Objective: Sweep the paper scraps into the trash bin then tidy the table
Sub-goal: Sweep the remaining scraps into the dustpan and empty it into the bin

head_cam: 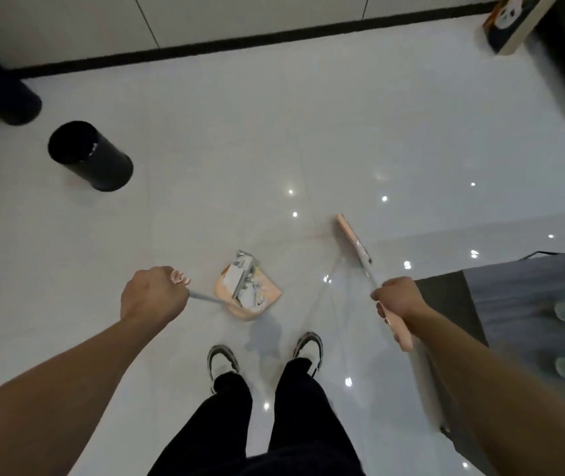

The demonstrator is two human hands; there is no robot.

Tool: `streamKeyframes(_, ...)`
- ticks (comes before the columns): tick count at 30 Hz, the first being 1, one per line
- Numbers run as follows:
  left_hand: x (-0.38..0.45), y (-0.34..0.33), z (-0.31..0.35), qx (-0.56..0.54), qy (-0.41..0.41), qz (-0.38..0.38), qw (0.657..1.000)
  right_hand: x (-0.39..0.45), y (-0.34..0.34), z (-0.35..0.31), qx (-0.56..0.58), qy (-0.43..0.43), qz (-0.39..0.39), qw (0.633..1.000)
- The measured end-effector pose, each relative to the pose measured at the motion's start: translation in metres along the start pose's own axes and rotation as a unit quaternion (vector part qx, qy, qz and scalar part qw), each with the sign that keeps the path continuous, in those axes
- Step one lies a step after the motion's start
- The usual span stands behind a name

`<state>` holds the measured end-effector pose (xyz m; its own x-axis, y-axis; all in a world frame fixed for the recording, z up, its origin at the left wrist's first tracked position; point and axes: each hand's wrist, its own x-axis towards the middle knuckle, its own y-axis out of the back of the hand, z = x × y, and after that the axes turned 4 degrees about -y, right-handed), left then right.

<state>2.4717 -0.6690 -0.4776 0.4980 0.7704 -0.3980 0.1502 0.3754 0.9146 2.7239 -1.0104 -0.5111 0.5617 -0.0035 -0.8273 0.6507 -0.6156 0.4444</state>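
Head view: left hand (pixel 152 293) grips dustpan (pixel 247 293) holding scraps (pixel 240 269); right hand (pixel 398 297) grips broom (pixel 353 240).

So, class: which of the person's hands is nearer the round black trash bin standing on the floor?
Left. The left hand, gripping the dustpan handle, sits below and right of the round black trash bin. The right hand, gripping the broom handle, is far across on the other side.

Glossy white floor (pixel 240 132); black baseboard (pixel 240 46) along its far edge; panda-print box (pixel 511 22) at far-right corner.
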Motion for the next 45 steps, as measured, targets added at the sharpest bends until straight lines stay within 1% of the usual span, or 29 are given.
streamKeyframes(4, -0.004, -0.009, -0.011, -0.011, 0.049, 0.028, 0.998, 0.047, -0.018, -0.033, -0.023, 0.022, 0.005, 0.999)
streamKeyframes(7, -0.007, -0.016, -0.015, -0.002, 0.039, 0.024, 0.999, 0.059, -0.045, -0.051, -0.064, 0.038, 0.001, 0.997)
streamKeyframes(11, 0.0, -0.018, -0.013, 0.003, 0.028, 0.025, 0.999, 0.041, -0.083, -0.049, -0.16, 0.023, -0.036, 0.986)
streamKeyframes(15, 0.004, -0.01, -0.007, -0.02, 0.015, 0.027, 0.999, -0.002, -0.114, -0.03, -0.232, 0.038, -0.09, 0.968)
streamKeyframes(16, 0.004, -0.009, -0.005, -0.027, 0.011, 0.024, 0.999, -0.013, -0.119, -0.024, -0.217, 0.034, -0.104, 0.97)
streamKeyframes(18, 0.002, -0.008, -0.005, -0.033, -0.001, 0.021, 0.999, -0.032, -0.124, -0.016, -0.11, -0.007, -0.132, 0.985)
streamKeyframes(20, 0.0, -0.009, -0.007, -0.036, -0.014, 0.02, 0.999, -0.046, -0.121, -0.014, -0.014, -0.046, -0.143, 0.989)
streamKeyframes(23, -0.001, -0.008, -0.013, -0.043, -0.027, 0.021, 0.998, -0.056, -0.115, -0.012, 0.043, -0.074, -0.161, 0.983)
streamKeyframes(26, 0.004, -0.004, -0.027, -0.054, -0.024, 0.023, 0.998, -0.066, -0.114, -0.012, 0.055, -0.062, -0.15, 0.985)
streamKeyframes(29, 0.01, 0.003, -0.05, -0.072, -0.016, 0.02, 0.997, -0.076, -0.117, -0.018, 0.074, -0.059, -0.118, 0.989)
streamKeyframes(37, 0.019, 0.032, -0.123, -0.137, 0.035, 0.032, 0.989, -0.109, -0.131, -0.065, 0.072, -0.025, -0.077, 0.994)
streamKeyframes(40, 0.031, 0.056, -0.155, -0.152, 0.047, 0.063, 0.985, -0.122, -0.149, -0.094, 0.059, -0.002, -0.082, 0.995)
streamKeyframes(45, 0.057, 0.101, -0.209, -0.141, 0.07, 0.128, 0.979, -0.139, -0.193, -0.145, 0.043, 0.049, -0.09, 0.994)
